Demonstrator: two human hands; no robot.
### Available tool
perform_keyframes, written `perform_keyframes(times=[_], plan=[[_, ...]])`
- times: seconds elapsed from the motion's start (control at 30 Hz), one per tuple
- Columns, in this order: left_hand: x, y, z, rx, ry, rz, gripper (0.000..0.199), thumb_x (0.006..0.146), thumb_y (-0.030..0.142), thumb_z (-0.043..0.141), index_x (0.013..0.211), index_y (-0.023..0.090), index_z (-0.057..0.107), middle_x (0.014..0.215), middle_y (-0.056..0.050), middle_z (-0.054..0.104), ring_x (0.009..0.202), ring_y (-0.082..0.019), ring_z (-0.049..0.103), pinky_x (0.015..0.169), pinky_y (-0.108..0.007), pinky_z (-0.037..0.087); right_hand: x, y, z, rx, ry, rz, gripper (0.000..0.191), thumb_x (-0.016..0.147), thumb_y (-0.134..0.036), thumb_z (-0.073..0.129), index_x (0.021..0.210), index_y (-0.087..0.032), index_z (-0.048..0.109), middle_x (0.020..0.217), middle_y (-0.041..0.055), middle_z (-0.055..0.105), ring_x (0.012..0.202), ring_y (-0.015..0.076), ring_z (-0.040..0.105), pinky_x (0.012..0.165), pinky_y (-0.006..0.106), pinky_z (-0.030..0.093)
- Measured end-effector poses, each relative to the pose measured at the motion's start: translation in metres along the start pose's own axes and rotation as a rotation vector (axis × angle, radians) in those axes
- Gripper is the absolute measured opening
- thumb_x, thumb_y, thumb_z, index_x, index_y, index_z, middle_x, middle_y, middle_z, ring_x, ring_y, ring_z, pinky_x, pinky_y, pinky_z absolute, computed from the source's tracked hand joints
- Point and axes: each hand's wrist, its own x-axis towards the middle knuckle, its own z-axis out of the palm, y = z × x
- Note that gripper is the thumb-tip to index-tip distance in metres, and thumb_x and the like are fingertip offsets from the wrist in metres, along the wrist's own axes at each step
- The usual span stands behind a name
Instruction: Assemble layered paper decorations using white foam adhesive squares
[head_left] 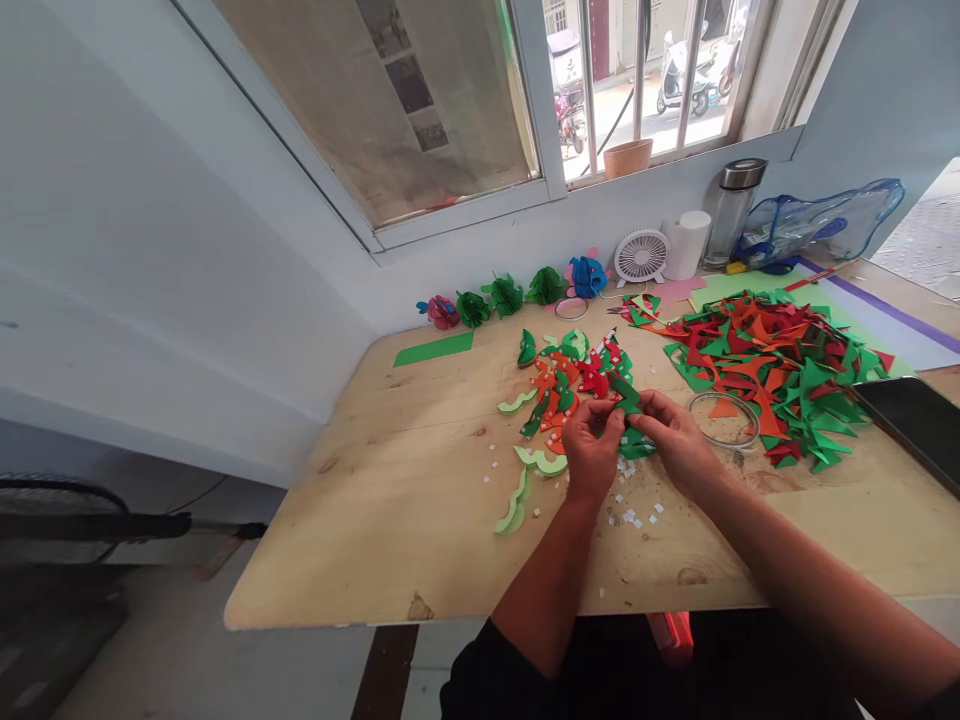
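A dark green paper piece [624, 392] is pinched between the fingertips of my left hand [592, 445] and my right hand [673, 435], just above the table. Both hands are closed on it, and the fingers cover part of its shape. Left of and behind my hands lie orange wavy paper cut-outs [551, 385] mixed with green and red ones. Light green wavy strips [514, 502] rest beside my left forearm. Tiny white squares [631, 517] are scattered on the wood below my hands, and some sit on the cut-outs.
A heap of red, orange and green scraps [780, 375] covers the right side, with a tape roll [724, 420] and a phone [911, 425] beside it. Folded paper figures [504, 295], a small white fan [641, 257] and a glass bottle [729, 212] stand along the wall.
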Motion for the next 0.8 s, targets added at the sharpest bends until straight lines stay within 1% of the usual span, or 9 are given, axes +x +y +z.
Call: perform_keyframes(times=[0.1,0.2,0.3,0.43,0.53,0.63,0.8], plan=[[0.0,0.0,0.0,-0.001,-0.009,0.002,0.017,0.071,0.031,0.066,0.075,0.014,0.062,0.07,-0.001,0.062,0.061,-0.009,0.057,0.061,-0.022,0.047,-0.001,-0.001,0.0,0.007,-0.001,-0.005,0.018,0.068,-0.031,0.066,0.081,-0.02,0.06,0.074,-0.0009,0.061,0.065,0.0132,0.053,0.055,0.023,0.039],[0.0,-0.001,-0.001,-0.007,-0.013,0.004,0.018,0.071,0.031,0.066,0.076,0.014,0.062,0.07,-0.001,0.062,0.061,-0.01,0.057,0.062,-0.022,0.047,-0.001,-0.002,0.001,0.074,-0.007,-0.007,0.015,0.067,-0.029,0.067,0.078,-0.021,0.061,0.071,-0.0023,0.06,0.063,0.0124,0.052,0.055,0.023,0.038],[0.0,-0.002,-0.001,-0.008,-0.015,0.001,0.018,0.071,0.031,0.066,0.076,0.014,0.062,0.069,-0.001,0.062,0.061,-0.009,0.057,0.062,-0.022,0.047,-0.001,-0.002,0.0,0.141,-0.01,0.024,0.013,0.067,-0.028,0.067,0.077,-0.021,0.062,0.071,-0.0023,0.061,0.065,0.0126,0.053,0.057,0.023,0.04],[0.0,-0.003,-0.001,-0.005,-0.007,-0.009,0.018,0.071,0.031,0.067,0.075,0.014,0.062,0.068,-0.001,0.062,0.06,-0.009,0.057,0.06,-0.021,0.047,-0.001,-0.002,-0.001,0.175,0.013,0.072,0.012,0.069,-0.03,0.065,0.077,-0.022,0.062,0.071,-0.0026,0.062,0.063,0.0121,0.053,0.058,0.023,0.041],[0.0,-0.001,-0.001,-0.024,0.02,-0.03,0.018,0.069,0.03,0.068,0.074,0.014,0.062,0.066,0.0,0.061,0.058,-0.009,0.056,0.059,-0.021,0.046,-0.001,-0.003,-0.002,0.162,0.014,0.065,0.013,0.069,-0.031,0.066,0.078,-0.022,0.062,0.072,-0.0027,0.061,0.064,0.0115,0.053,0.06,0.022,0.041],[0.001,0.003,0.0,-0.064,0.062,-0.072,0.018,0.067,0.029,0.069,0.073,0.014,0.063,0.064,0.001,0.062,0.056,-0.008,0.056,0.059,-0.021,0.046,0.0,-0.003,-0.003,0.098,0.026,0.039,0.018,0.067,-0.032,0.068,0.08,-0.021,0.062,0.076,-0.0017,0.061,0.068,0.0125,0.054,0.061,0.023,0.041],[0.002,0.011,0.002,-0.124,0.112,-0.138,0.018,0.063,0.027,0.072,0.07,0.014,0.063,0.061,0.002,0.062,0.054,-0.008,0.056,0.058,-0.02,0.046,0.001,-0.002,-0.003,0.019,0.041,0.038,0.023,0.063,-0.032,0.073,0.078,-0.02,0.061,0.074,-0.0019,0.059,0.066,0.0117,0.052,0.056,0.022,0.039]])
